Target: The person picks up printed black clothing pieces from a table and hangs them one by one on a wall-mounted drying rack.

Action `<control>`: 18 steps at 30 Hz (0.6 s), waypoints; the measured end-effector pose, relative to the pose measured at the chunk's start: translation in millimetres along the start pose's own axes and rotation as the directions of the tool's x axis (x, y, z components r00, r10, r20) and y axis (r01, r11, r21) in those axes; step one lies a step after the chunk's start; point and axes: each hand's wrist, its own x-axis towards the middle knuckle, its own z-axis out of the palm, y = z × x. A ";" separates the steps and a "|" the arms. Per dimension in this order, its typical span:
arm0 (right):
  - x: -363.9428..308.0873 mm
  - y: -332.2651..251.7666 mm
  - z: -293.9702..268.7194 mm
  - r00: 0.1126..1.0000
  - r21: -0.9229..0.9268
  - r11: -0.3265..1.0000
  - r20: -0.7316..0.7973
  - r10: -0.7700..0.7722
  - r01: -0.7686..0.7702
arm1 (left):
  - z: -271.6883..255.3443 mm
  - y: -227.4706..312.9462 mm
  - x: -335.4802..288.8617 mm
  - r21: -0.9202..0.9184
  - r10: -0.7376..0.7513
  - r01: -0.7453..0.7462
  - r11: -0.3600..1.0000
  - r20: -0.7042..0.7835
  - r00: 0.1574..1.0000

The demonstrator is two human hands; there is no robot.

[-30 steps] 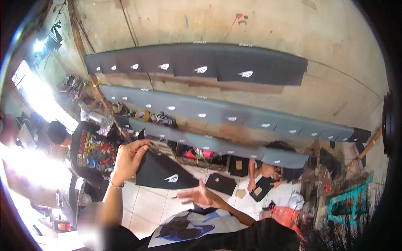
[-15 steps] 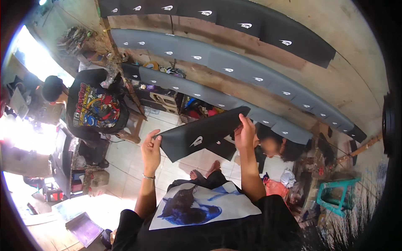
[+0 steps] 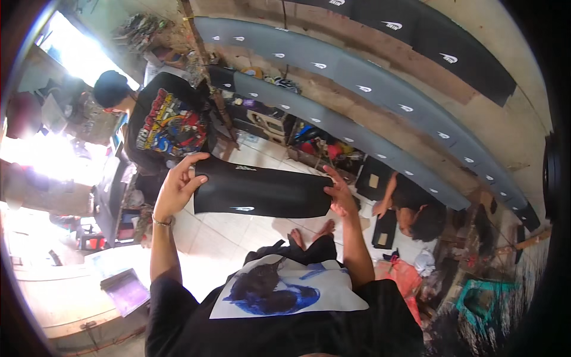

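Note:
In front of me I hold a limp black sheet stretched sideways, with small white printed marks near its upper and lower edges. My left hand pinches its left end between thumb and fingers. At the opposite end, my right hand is closed on the edge, its index finger pointing up. The sheet sags a little and its top edge curves.
Similar dark sheets with white marks hang in long overlapping rows across the wall. A person in a printed black shirt sits at the left. Another person bends low at the right, beside black pieces on the tiled floor. A teal stool stands lower right.
Both hands have moved left, and the sheet has gone from slanting to nearly level, with a second white mark showing. My view has shifted; the person at right is more visible.

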 end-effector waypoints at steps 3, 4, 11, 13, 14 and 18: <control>-12.3 -32.5 30.2 0.992 -0.456 0.886 -0.042 -0.122 0.090 | 2.3 -20.1 -10.7 -0.066 -0.026 0.016 0.998 -0.157 0.987; -22.2 -41.4 29.1 0.987 -0.466 0.878 -0.051 -0.152 0.111 | 11.1 -23.0 -9.3 -0.170 0.018 -0.049 0.984 -0.179 0.984; -88.6 -147.3 32.9 0.942 -0.811 0.584 -0.225 -0.248 -0.040 | 85.1 -27.9 37.2 -0.200 0.027 -0.062 0.978 -0.174 0.984; -118.9 -182.2 13.0 0.909 -0.792 0.608 -0.213 -0.359 0.054 | 117.5 -23.3 67.4 -0.267 0.046 -0.078 0.961 -0.122 0.991; -138.1 -207.1 46.0 0.868 -0.787 0.616 -0.332 -0.370 -0.038 | 136.7 9.6 80.2 -0.251 0.100 -0.137 0.958 -0.154 0.983; -211.8 -323.6 14.0 0.634 -0.919 0.355 -0.171 -0.755 0.174 | 208.2 129.1 169.6 -0.110 0.372 -0.379 0.919 -0.082 0.925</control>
